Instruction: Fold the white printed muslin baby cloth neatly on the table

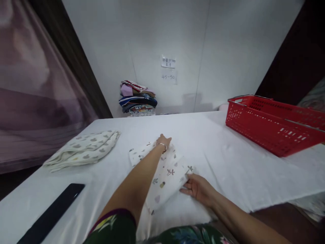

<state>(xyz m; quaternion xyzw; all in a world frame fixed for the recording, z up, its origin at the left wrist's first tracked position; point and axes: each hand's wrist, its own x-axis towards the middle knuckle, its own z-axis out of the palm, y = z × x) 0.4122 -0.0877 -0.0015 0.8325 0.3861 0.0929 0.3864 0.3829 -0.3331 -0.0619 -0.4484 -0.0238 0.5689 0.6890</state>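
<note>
A white cloth [162, 183] printed with small palm trees, leaves and fruit lies partly folded on the table in front of me. My left hand [164, 140], a bracelet at its wrist, reaches across to the far part of this cloth. Its thumb stands apart from the other fingers, which point away and are partly hidden. At the near right edge, my right hand [199, 189] has the printed cloth's corner between thumb and fingers, with the lower fingers spread beneath. My left forearm covers part of the cloth.
Another printed cloth [86, 149] lies folded at left, above a long dark flat object [54, 211]. A red basket [269, 125] with metal handles stands at right. Folded fabrics [138, 98] are stacked by the wall under paper labels [168, 69]. White fabric covers the table [198, 127].
</note>
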